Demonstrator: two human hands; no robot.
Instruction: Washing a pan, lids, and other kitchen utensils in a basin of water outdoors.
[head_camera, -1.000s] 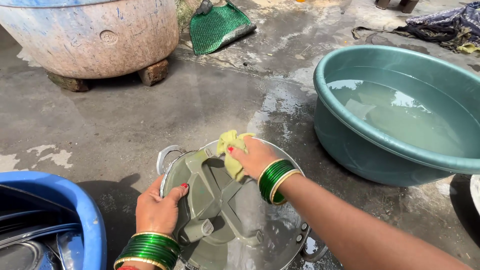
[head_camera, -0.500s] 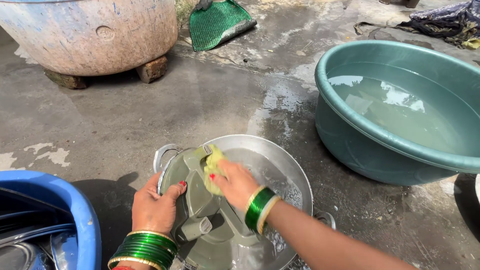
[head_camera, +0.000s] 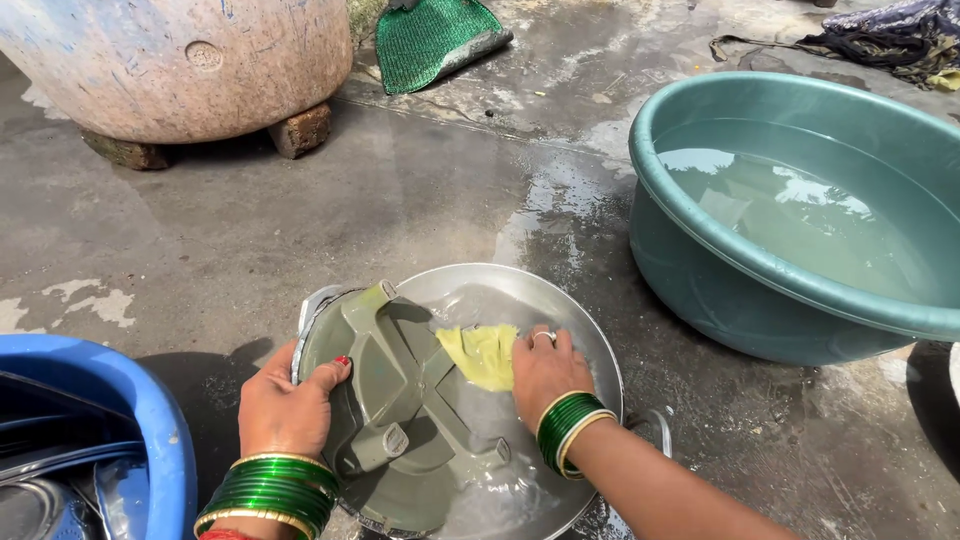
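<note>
A person crouches over a round steel pan (head_camera: 560, 330) set on wet concrete ground (head_camera: 250, 230). Inside the pan lies a grey-green plastic part (head_camera: 400, 400) with raised ribs.

The left hand (head_camera: 285, 405) grips the left edge of the plastic part, thumb curled over its rim and fingers wrapped out of sight beneath. Green bangles (head_camera: 270, 490) circle that wrist.

The right hand (head_camera: 545, 370) lies flat, fingers together, pressing down on a yellow cloth (head_camera: 482, 352). The cloth is spread just beyond the fingertips, toward the thumb side, over the ribs of the plastic part near the middle of the pan. A ring shows on one finger, and green bangles sit on this wrist too.

Beyond the right hand's knuckles, apart from the pan, stands a large teal basin (head_camera: 700, 270) holding water. Outside the left wrist sits a blue tub (head_camera: 150, 420). Far ahead of both hands rests a big pale drum (head_camera: 190, 60) on bricks, with a green mesh mat (head_camera: 430, 40) beside it.
</note>
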